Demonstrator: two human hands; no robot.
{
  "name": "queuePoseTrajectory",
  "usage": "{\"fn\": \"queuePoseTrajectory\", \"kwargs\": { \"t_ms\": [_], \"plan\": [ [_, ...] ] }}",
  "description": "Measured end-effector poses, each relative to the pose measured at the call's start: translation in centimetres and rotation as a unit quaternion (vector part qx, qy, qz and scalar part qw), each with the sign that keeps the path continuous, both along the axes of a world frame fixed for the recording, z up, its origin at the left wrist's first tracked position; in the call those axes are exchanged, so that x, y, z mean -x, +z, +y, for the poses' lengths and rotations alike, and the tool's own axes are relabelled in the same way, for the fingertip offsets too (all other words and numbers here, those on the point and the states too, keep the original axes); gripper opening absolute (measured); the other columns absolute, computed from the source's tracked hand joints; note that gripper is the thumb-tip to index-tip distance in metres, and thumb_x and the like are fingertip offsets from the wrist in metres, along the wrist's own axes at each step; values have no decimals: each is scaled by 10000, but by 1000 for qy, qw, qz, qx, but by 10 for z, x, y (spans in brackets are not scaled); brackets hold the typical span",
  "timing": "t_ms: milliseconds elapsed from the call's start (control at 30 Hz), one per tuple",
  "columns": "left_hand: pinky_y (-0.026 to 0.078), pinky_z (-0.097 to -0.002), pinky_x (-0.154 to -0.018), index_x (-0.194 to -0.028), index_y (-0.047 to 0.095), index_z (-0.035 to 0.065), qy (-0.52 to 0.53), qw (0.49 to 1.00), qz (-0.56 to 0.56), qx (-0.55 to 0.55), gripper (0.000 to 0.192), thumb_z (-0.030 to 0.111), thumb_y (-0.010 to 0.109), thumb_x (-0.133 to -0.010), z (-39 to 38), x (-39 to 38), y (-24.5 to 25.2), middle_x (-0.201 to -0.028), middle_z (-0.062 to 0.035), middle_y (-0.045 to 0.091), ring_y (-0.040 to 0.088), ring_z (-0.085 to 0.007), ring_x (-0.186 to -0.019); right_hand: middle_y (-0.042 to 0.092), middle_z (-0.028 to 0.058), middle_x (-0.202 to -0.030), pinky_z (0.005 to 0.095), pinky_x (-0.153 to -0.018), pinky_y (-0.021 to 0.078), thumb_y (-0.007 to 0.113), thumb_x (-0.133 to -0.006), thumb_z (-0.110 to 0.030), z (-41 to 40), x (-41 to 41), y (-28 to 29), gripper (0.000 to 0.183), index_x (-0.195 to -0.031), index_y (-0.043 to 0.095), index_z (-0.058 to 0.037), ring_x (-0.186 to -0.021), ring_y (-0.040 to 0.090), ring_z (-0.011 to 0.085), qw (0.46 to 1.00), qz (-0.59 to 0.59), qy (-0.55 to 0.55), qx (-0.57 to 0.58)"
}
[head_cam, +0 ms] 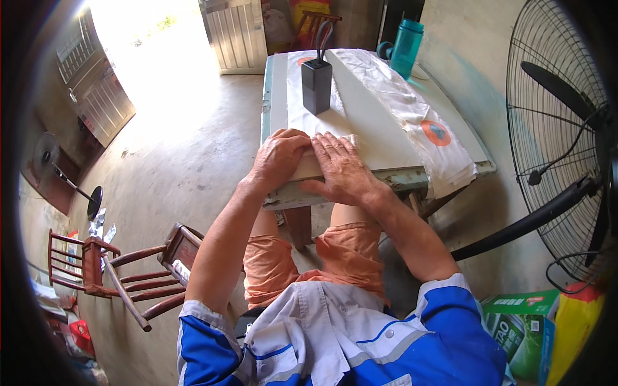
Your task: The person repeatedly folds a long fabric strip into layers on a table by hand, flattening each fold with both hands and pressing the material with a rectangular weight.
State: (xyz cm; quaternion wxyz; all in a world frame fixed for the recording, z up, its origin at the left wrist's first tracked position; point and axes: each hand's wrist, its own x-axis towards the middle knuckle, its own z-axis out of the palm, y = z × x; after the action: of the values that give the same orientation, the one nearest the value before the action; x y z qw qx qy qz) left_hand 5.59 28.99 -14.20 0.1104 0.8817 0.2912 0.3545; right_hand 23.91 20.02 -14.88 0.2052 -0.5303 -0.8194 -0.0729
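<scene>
A white cloth strip [309, 123] lies lengthwise on the left part of the table [374, 132], its near end under both my hands. My left hand [282, 157] is bent at the strip's left edge, fingertips turned down; whether they pinch fabric is hidden. Flat on the near end rests my right hand [343, 166], palm down, fingers extended and thumb spread. Beyond them, a dark grey box-shaped device [316, 87] with a loop strap stands upright on the strip. Another white cloth strip [386, 94], with an orange round print [435, 133], runs along the right, its near end hanging over the edge.
A teal bottle [407, 48] stands at the table's far right. A large black fan [555, 111] is close on my right, above a green carton [521, 328]. Wooden chairs [149, 280] are on the left floor. An open door [234, 36] is ahead.
</scene>
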Motion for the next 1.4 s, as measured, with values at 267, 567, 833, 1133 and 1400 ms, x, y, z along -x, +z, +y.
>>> {"fn": "queuePoseTrajectory", "kwargs": {
  "t_ms": [267,567,833,1133,1400],
  "plan": [
    [504,-407,-985,-1007,770,91,23,999,30,-10,179,169,625,-936,-3,4,6,-1121,-82,730,655,-297,-1096,334,262,-1607,453,-1259,201,504,-907,-758,-8,-34,-1,1055,-1531,346,77,-1532,257,368,997,-25,-55,57],
    [438,-434,-1090,-1112,719,34,-121,984,38,-123,317,175,699,-829,-6,-45,-10,-1232,-117,690,600,-300,-1254,441,265,-1518,474,-1207,293,672,-921,-470,-16,-16,18,748,-1449,477,22,-1451,381,390,996,31,21,85],
    [228,-463,-1248,-1494,408,-38,-64,992,65,89,767,567,428,-1024,-38,-56,5,-1564,-264,389,343,-397,-1476,340,212,-1595,486,-1248,208,726,-877,-456,-22,-28,12,859,-1521,390,3,-1508,284,370,996,44,-47,63],
    [134,-434,-1282,-1528,365,-65,17,986,158,48,854,619,389,-1018,-35,-13,-13,-1636,-255,286,221,-367,-1550,335,246,-1612,485,-1248,201,601,-916,-629,-11,-38,-1,961,-1535,350,63,-1523,274,379,996,-12,-38,73],
    [170,-450,-1275,-1489,426,-79,24,994,104,17,793,504,515,-959,-37,-13,-26,-1606,-270,345,277,-369,-1531,339,263,-1606,498,-1246,190,640,-912,-550,-20,-36,21,917,-1519,365,80,-1515,283,395,994,-41,-38,96]
  ]
}}
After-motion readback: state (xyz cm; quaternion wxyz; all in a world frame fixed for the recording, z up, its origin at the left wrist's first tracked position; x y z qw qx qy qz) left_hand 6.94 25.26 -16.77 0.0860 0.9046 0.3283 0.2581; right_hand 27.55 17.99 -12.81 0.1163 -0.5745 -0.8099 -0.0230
